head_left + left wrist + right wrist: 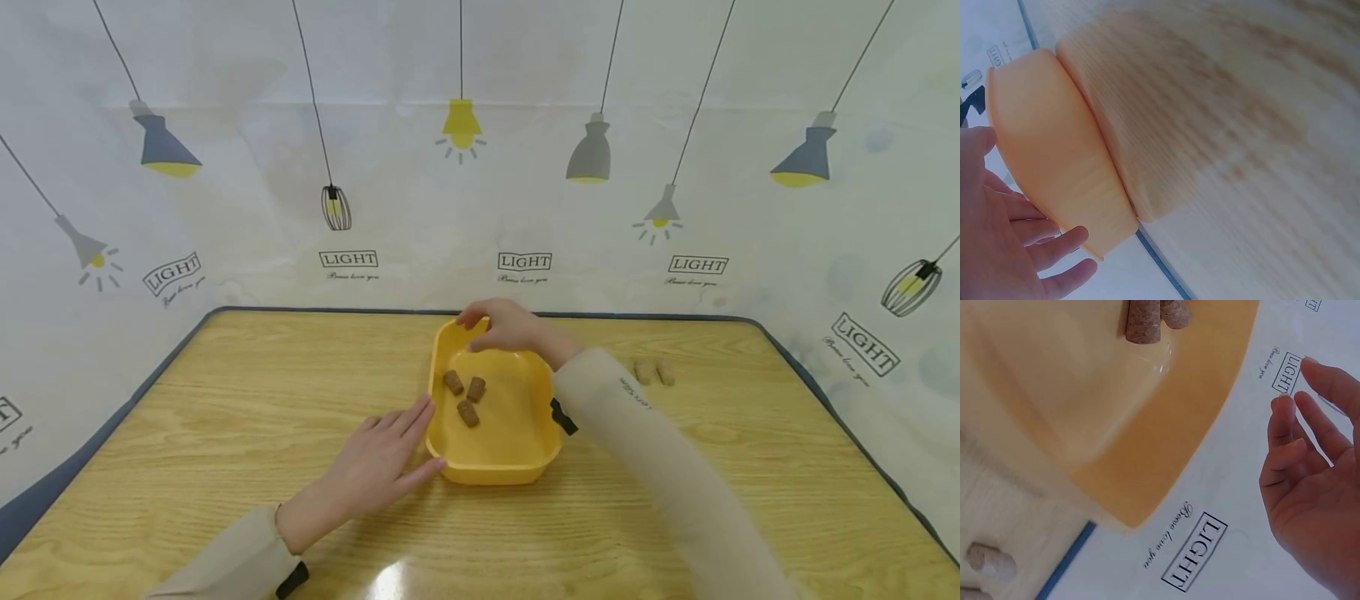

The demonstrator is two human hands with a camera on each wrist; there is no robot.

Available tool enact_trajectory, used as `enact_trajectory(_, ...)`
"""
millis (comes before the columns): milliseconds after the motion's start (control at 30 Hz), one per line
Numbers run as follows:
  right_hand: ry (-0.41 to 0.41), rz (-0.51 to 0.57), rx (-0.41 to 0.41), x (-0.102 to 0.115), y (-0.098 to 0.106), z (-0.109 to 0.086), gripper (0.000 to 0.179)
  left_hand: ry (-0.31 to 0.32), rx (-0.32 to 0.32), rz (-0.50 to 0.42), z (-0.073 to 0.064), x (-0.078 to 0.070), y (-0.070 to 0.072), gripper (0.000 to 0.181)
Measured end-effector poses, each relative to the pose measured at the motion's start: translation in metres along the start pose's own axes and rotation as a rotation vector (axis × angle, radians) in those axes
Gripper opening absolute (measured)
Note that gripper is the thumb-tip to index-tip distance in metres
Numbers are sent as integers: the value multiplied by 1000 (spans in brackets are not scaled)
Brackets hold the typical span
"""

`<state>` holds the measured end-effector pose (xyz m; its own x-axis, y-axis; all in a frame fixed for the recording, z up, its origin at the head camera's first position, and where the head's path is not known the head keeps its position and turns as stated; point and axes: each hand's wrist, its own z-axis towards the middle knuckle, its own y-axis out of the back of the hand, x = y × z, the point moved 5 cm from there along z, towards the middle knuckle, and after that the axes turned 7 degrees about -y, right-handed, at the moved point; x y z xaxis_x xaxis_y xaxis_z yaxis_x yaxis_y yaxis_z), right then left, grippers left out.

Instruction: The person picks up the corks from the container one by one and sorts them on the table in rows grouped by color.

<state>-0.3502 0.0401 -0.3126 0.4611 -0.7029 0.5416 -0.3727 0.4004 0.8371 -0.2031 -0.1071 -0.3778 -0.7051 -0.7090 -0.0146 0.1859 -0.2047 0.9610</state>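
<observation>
Three brown corks (468, 412) lie in the left half of a yellow plastic tray (517, 433). My left hand (378, 462) is at the tray's left side, with its fingers extended and fingertips at the rim. In the left wrist view, that hand (1000, 237) is beside the tray's outer wall (1060, 150). Over the tray's far end hovers my right hand (512, 327), fingers bent loosely. The right wrist view shows nothing between the fingers and thumb of this hand (1304, 487). Two of the corks (1145, 322) show there too.
Two lighter corks (654, 372) lie on the wooden table (262, 400) right of the tray, beyond the right forearm. Behind the table's dark far edge (337, 311) hangs a white sheet (405, 200) printed with lamps.
</observation>
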Motion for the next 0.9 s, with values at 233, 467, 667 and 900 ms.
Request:
enact_trajectory(233,-72,44,78,-6,-21,12,40,-13,-16,22,0,-1,1,70)
enact_trajectory(467,-100,97,120,-10,-36,17,40,-13,-19,21,0,-1,1,70)
enact_trajectory(667,-143,17,161,-15,-49,17,40,-13,-18,20,0,-1,1,70)
enact_trajectory(900,-164,34,174,-19,-60,19,37,-14,-29,25,0,-2,1,69)
